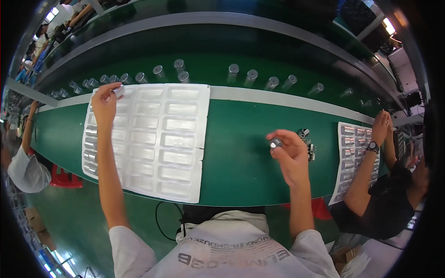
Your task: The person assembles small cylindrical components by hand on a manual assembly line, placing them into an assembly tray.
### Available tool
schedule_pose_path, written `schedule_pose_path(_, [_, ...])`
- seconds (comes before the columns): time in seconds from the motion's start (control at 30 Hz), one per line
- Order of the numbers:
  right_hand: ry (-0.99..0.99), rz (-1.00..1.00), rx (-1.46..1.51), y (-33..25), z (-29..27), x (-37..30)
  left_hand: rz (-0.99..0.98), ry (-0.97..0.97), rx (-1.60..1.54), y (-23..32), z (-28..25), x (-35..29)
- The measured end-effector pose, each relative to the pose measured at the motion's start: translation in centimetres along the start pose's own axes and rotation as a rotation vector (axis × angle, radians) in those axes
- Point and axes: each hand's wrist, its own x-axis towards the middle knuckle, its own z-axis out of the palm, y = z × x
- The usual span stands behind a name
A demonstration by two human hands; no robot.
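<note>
My left hand (104,103) reaches to the upper left corner of a white moulded tray (200,139). Its fingers pinch a silver metal cylinder (119,91) at the tray's far edge. Several silver cylinders (91,144) lie on their sides in the tray's left column, partly behind my forearm; the middle and right columns show bare pockets. Over the green table (236,162), my right hand (293,155) is closed, thumb and fingers around a small shiny metal fitting (276,143). Just beyond that hand lies a small pile of similar metal fittings (305,135), partly hidden by the fingers.
Silver cylinders (233,70) stand in a loose row on the green belt (208,51) beyond a pale rail (245,94). At the right, a co-worker's hands (382,124) are above another white tray (341,162) of cylinders. Another person (28,169) sits at the far left.
</note>
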Motion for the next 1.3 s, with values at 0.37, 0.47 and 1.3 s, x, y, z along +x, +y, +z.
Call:
schedule_pose_path(0.37, [0.023, 0.056, 0.133, 2.9, 1.3, -1.6, -0.566, -0.228, -1.063, 14.3, 11.8, -18.1])
schedule_pose_path(0.47, [-0.017, 0.057, 0.169, 3.0, 2.0, -1.7, -0.591, -0.283, -1.075, 15.5, 12.7, -20.0])
schedule_pose_path(1.3, [-0.180, -0.063, -0.159, 1.6, 4.4, -2.5, -0.214, -0.257, -0.870, 17.4, 14.7, -24.0])
